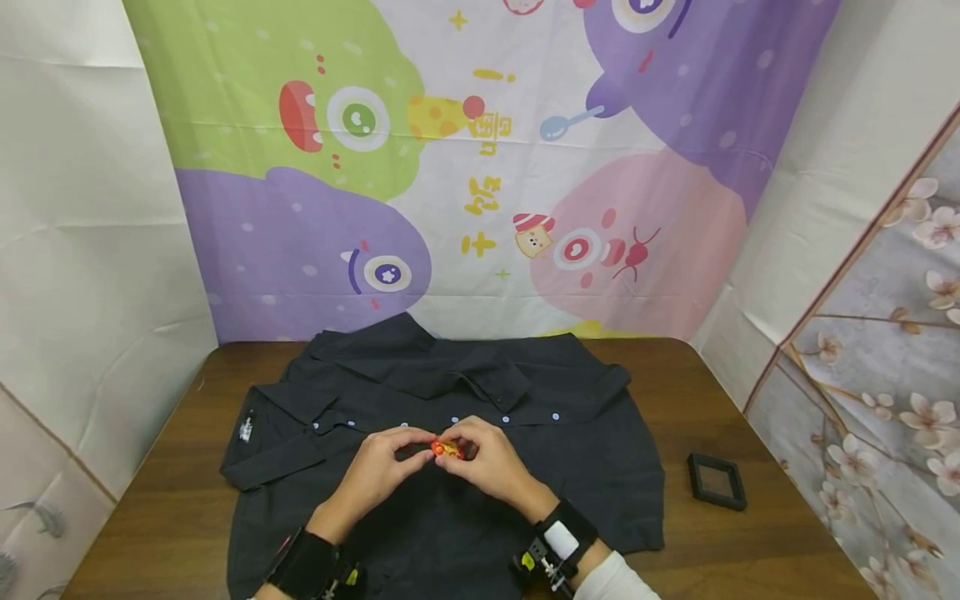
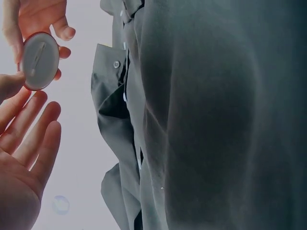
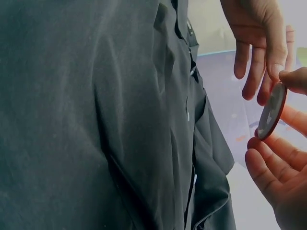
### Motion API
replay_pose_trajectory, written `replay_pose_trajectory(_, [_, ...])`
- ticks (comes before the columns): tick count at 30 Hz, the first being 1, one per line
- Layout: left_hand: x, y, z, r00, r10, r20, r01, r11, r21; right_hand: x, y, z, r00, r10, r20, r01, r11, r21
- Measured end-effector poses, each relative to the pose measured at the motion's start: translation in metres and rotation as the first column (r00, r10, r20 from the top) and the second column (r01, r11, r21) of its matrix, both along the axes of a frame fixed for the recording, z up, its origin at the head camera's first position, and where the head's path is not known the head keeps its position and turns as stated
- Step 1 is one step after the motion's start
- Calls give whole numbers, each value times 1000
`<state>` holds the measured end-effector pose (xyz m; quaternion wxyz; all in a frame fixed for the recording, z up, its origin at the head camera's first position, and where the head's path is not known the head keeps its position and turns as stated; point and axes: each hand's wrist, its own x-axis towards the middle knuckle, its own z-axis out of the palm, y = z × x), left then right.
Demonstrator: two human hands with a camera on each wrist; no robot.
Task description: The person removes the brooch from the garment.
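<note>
With both grips narrow, the left hand (image 1: 377,468) and the right hand (image 1: 492,463) are pinching the badge (image 1: 447,450) between them above the shirt (image 1: 442,533), its pin (image 2: 38,58) facing down and running roughly from hand to hand.

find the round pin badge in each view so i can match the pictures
Head: badge, lower middle, between the left hand and right hand.
Left wrist: badge, upper left, its pin back showing.
Right wrist: badge, right side, about mid-height, steeply angled.
Shared landmark: the dark shirt.
</note>
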<state>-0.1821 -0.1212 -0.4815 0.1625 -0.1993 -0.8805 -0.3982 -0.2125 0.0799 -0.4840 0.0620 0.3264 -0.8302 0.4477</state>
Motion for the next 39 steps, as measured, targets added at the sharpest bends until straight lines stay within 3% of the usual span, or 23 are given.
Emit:
replay_pose_trajectory(13, [1, 2, -1, 999, 31, 13, -31, 999, 5, 3, 1, 6, 998, -45, -52, 47, 998, 43])
replay_pose_trajectory(23, [2, 4, 2, 998, 55, 24, -53, 997, -49, 5, 2, 9, 990, -70, -125, 82, 992, 95])
replay_pose_trajectory(32, [3, 2, 3, 997, 76, -26, -78, 994, -81, 5, 2, 13, 978, -84, -193, 110, 986, 128])
replay_pose_trajectory(39, [4, 2, 2, 995, 99, 0, -98, 989, -108, 5, 4, 14, 966, -90, -241, 127, 982, 141])
